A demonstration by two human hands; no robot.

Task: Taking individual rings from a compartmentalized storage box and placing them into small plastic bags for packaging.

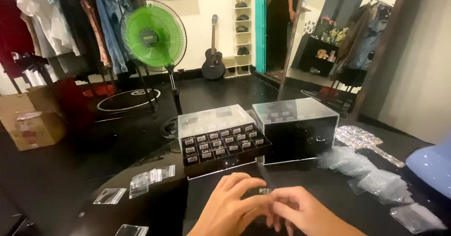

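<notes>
Together, the left hand (233, 203) and right hand (300, 212) pinched a small clear piece (264, 190) between their fingertips, low over the black table (94, 170), just before the open-lidded black tray (221, 147) of small tagged items.

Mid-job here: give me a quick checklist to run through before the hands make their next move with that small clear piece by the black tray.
1. Small clear piece pinched between both hands: ok, left hand and right hand meet on it.
2. What the piece holds: cannot tell, too small and blurred.
3. Black tray of small labelled slots within view ahead of the hands: ok.
4. Tray's clear lid raised off the slots: ok, the slots show uncovered.
5. Second clear box beside the tray closed: cannot tell.
6. Clear bags lie apart from the hands on the right: ok.
</notes>
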